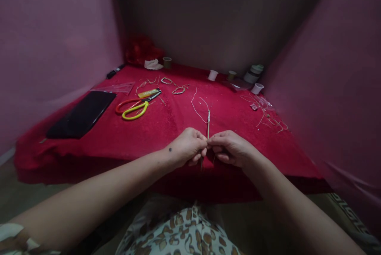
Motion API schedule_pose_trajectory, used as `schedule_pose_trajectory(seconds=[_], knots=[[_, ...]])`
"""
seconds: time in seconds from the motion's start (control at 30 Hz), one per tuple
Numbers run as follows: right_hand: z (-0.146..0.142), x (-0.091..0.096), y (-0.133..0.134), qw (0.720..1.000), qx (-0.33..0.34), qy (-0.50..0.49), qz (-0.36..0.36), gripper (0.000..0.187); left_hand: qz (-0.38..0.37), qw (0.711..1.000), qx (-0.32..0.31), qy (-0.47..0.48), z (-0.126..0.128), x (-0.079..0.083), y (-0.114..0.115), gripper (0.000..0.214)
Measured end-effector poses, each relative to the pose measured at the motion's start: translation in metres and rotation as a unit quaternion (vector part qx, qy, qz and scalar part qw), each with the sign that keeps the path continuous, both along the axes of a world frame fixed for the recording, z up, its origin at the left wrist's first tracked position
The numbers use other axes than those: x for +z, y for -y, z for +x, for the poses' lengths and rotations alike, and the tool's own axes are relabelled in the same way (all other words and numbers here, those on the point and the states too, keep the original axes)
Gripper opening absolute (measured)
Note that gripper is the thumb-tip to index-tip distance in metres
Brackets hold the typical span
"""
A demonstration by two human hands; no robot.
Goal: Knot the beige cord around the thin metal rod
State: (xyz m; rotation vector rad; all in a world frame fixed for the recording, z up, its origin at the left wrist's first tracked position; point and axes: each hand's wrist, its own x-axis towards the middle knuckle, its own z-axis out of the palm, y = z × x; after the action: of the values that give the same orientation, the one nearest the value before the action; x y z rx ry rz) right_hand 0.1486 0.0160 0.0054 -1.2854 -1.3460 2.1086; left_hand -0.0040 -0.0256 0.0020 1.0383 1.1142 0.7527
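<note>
My left hand point(188, 146) and my right hand point(229, 147) meet at the near edge of a red cloth-covered table point(166, 128). Both pinch a thin pale stick point(208, 122) that rises upright between the fingertips, with something small and pale wound near its top. A fine pale thread point(197, 106) trails from it across the cloth. The fingers of both hands are closed around the stick's lower part, which they hide.
Orange and yellow-handled scissors point(135, 107) lie to the left, next to a dark tablet point(81, 114). Twisted wire pieces point(175, 86) and loose strands point(268, 118) are scattered about. Small cups point(212, 75) and tape rolls point(254, 73) stand along the back. Purple walls close in on both sides.
</note>
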Motion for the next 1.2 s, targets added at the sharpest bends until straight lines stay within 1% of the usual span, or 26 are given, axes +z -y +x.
schedule_pose_trajectory(seconds=[0.1,0.23,0.3,0.37,0.5,0.63,0.87,0.97,1.1,1.2], knots=[[-0.001,-0.002,-0.002,1.000,0.010,0.000,0.003,0.017,-0.011,1.000,-0.014,0.008,-0.005,0.000,-0.003,0.022],[-0.002,-0.002,0.000,0.999,0.006,0.005,0.032,0.020,-0.080,0.995,-0.056,0.029,-0.013,0.002,-0.010,0.015],[-0.001,-0.002,0.001,0.999,0.004,0.005,0.037,0.019,-0.110,0.991,-0.065,0.039,-0.016,0.004,-0.014,0.012],[-0.001,-0.002,0.001,0.999,0.006,0.005,0.037,0.018,-0.124,0.989,-0.068,0.041,-0.019,0.004,-0.017,0.010],[-0.001,-0.001,0.001,0.999,0.009,0.014,0.045,0.017,-0.116,0.989,-0.076,0.042,-0.024,0.004,-0.022,0.006],[-0.002,0.000,0.001,0.998,0.004,0.022,0.050,0.018,-0.119,0.989,-0.091,0.021,-0.027,0.004,-0.026,0.007],[-0.001,-0.003,0.000,0.998,0.008,0.009,0.058,0.014,-0.104,0.991,-0.081,-0.004,-0.028,0.010,-0.029,0.004],[-0.001,-0.003,-0.001,0.998,0.009,0.010,0.056,0.016,-0.103,0.991,-0.090,-0.013,-0.028,0.012,-0.030,0.007],[-0.001,-0.003,-0.002,0.998,0.017,0.005,0.054,0.019,-0.087,0.990,-0.109,-0.025,-0.027,0.011,-0.031,0.016],[0.000,-0.003,-0.003,0.998,0.018,0.008,0.052,0.019,-0.083,0.989,-0.121,-0.032,-0.025,0.009,-0.031,0.016]])
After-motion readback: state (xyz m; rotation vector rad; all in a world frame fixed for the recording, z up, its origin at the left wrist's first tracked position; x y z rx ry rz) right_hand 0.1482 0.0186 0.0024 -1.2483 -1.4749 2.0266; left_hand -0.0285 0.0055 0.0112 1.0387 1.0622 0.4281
